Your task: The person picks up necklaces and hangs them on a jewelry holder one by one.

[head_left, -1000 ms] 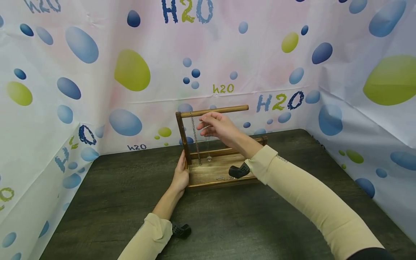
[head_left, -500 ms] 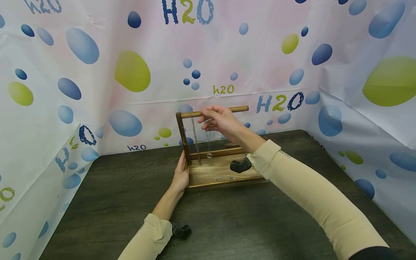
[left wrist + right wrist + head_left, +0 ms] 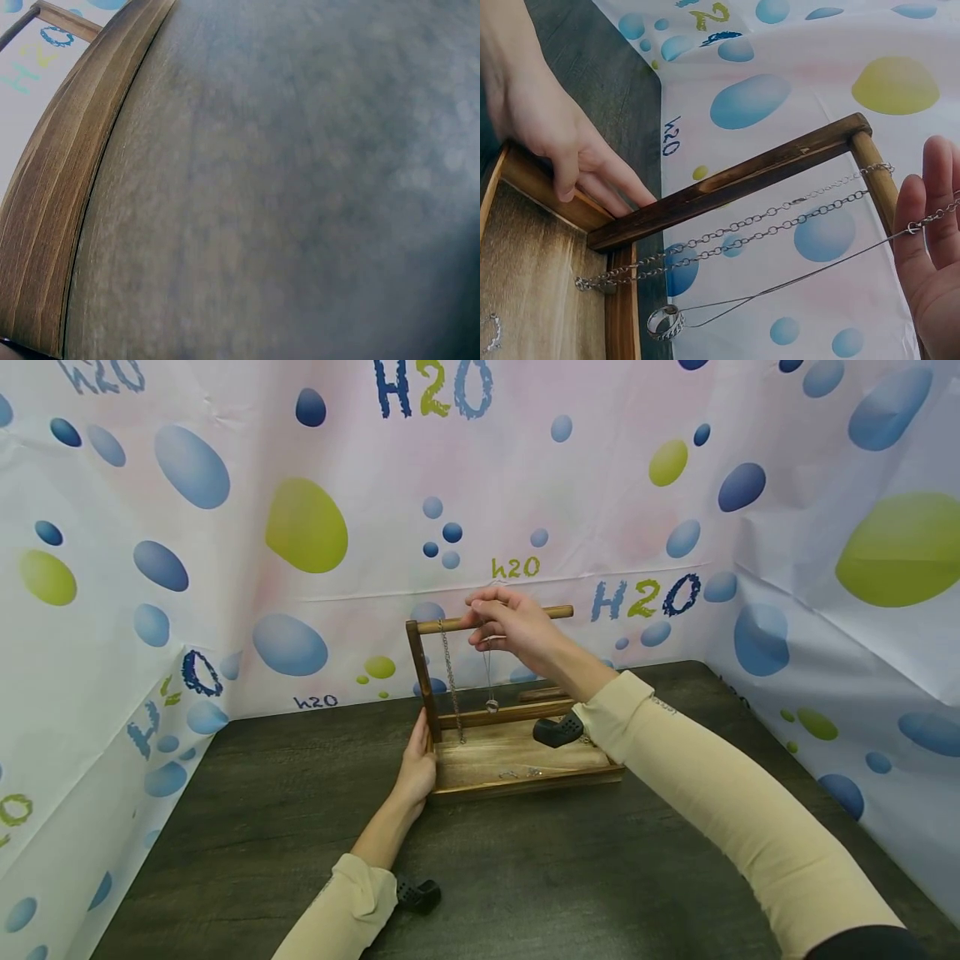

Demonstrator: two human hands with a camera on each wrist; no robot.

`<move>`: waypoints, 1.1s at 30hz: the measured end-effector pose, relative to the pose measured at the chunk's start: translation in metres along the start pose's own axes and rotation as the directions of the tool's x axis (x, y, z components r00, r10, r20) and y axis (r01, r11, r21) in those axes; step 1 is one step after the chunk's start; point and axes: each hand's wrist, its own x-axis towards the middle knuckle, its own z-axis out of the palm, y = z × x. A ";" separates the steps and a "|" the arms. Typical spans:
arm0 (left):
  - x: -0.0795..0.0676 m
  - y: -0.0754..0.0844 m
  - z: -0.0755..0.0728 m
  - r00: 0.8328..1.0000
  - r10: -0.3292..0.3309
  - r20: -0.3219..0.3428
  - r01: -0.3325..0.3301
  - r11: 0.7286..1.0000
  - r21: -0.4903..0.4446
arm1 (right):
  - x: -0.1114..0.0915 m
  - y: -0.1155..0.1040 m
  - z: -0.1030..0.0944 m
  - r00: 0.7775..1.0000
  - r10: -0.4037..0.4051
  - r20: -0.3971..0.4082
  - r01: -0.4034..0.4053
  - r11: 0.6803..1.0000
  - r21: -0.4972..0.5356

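A wooden jewellery stand (image 3: 422, 672), made of a shallow tray with an upright post and a top bar, stands on the dark table. My left hand (image 3: 416, 770) grips the tray's left end, its thumb inside the wall and fingers outside in the right wrist view. From my right hand (image 3: 517, 631), raised at the top bar, hangs a thin necklace with a ring pendant (image 3: 665, 322); the fingers hold its upper chain. Beside it a thicker chain necklace (image 3: 742, 223) is looped over the bar near the post, its lower end reaching the tray.
Small silver jewellery pieces (image 3: 508, 774) lie in the tray near its front wall. More chain shows at the tray's right, partly behind the black wrist camera (image 3: 557, 732). A patterned backdrop (image 3: 360, 502) rises close behind the stand.
My right hand has risen slightly and shifted right along the bar, and the ring pendant has lifted with it. The left hand has kept its place on the tray.
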 end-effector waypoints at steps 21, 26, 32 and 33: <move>0.018 -0.029 -0.005 0.999 0.026 -0.021 -0.026 0.999 0.019 | 0.000 -0.005 -0.025 0.995 -0.017 -0.097 0.017 1.000 -0.003; 0.019 -0.031 -0.004 0.998 0.041 -0.044 -0.039 0.998 0.045 | -0.002 -0.005 -0.034 0.990 -0.015 -0.138 0.017 1.000 0.010; 0.018 -0.030 -0.003 0.998 0.038 -0.046 -0.036 0.998 0.044 | -0.005 -0.004 -0.046 0.984 -0.026 -0.178 0.031 0.999 0.028; 0.018 -0.030 -0.003 0.998 0.038 -0.045 -0.036 0.998 0.044 | -0.006 -0.004 -0.049 0.983 -0.025 -0.183 0.032 0.999 0.031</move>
